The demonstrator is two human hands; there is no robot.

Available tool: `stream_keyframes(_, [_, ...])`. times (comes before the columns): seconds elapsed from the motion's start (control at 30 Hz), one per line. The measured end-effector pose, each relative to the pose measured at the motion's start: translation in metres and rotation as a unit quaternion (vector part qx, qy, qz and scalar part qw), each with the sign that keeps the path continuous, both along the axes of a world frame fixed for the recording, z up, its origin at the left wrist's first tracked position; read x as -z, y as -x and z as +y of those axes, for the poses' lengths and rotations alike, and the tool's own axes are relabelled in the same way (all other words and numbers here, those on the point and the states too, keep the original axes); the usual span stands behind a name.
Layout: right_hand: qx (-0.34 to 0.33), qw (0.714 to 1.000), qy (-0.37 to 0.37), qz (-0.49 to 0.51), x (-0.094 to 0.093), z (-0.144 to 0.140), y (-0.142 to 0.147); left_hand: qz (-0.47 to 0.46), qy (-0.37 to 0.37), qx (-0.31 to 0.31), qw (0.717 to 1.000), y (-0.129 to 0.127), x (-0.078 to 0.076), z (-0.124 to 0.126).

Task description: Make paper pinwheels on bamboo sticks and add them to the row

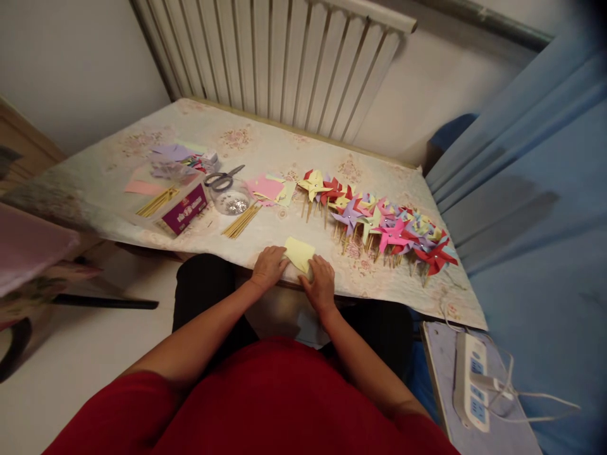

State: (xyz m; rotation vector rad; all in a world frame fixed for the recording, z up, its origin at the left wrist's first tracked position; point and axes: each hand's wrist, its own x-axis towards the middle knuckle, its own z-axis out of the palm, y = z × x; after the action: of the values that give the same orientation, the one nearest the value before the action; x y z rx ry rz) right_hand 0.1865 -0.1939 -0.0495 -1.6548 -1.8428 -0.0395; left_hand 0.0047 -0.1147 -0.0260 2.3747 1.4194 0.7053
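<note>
Yellow paper point(300, 254) lies at the table's point(142, 215) near edge; your left hand point(268, 266) and right hand point(320, 283) press it with flattened fingers. Uneven pressure could skew its crease.

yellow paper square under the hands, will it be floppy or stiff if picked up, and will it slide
The thin yellow paper square probably flops and bends easily: it lies flat, pressed by the left hand and right hand. It looks very light. On the smooth floral tablecloth it would likely slide when pushed.
</note>
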Motion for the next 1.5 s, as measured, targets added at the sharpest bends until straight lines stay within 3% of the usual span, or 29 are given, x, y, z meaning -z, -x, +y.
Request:
stream_keyframes(0.37, [0.002, 0.998, -0.009, -0.060, -0.020, 0.028, 0.028, -0.060, 0.029, -0.001, 0.998, -0.007, -0.001, -0.004])
stream_keyframes(0.5, [0.002, 0.998, -0.040, -0.056, -0.025, 0.031, 0.023, -0.179, 0.119, -0.072, 0.974, -0.001, -0.008, -0.006])
stream_keyframes(0.6, [-0.007, 0.997, -0.044, -0.055, -0.031, 0.028, 0.016, -0.328, 0.262, -0.154, 0.894, 0.005, -0.018, -0.009])
stream_keyframes(0.7, [-0.026, 0.997, -0.051, -0.054, -0.039, 0.024, 0.012, -0.478, 0.412, -0.165, 0.758, 0.010, -0.031, -0.012])
stream_keyframes(0.8, [-0.048, 0.995, -0.079, -0.039, -0.049, 0.020, 0.013, -0.558, 0.524, -0.134, 0.630, 0.011, -0.044, -0.015])
stream_keyframes(0.87, [-0.065, 0.992, -0.100, -0.030, -0.054, 0.017, 0.015, -0.569, 0.575, -0.110, 0.578, 0.010, -0.051, -0.018])
stream_keyframes(0.97, [-0.087, 0.989, -0.117, -0.028, -0.058, 0.013, 0.018, -0.585, 0.605, -0.085, 0.533, 0.006, -0.058, -0.022])
stream_keyframes(1.1, [-0.098, 0.989, -0.109, -0.029, -0.058, 0.008, 0.019, -0.601, 0.617, -0.101, 0.499, 0.000, -0.063, -0.026])
stream_keyframes(1.27, [-0.111, 0.988, -0.103, -0.029, -0.056, 0.002, 0.021, -0.610, 0.588, -0.142, 0.512, -0.004, -0.066, -0.028])
stream_keyframes(1.5, [-0.135, 0.980, -0.148, -0.021, -0.054, -0.005, 0.025, -0.608, 0.589, -0.167, 0.505, -0.007, -0.061, -0.026])
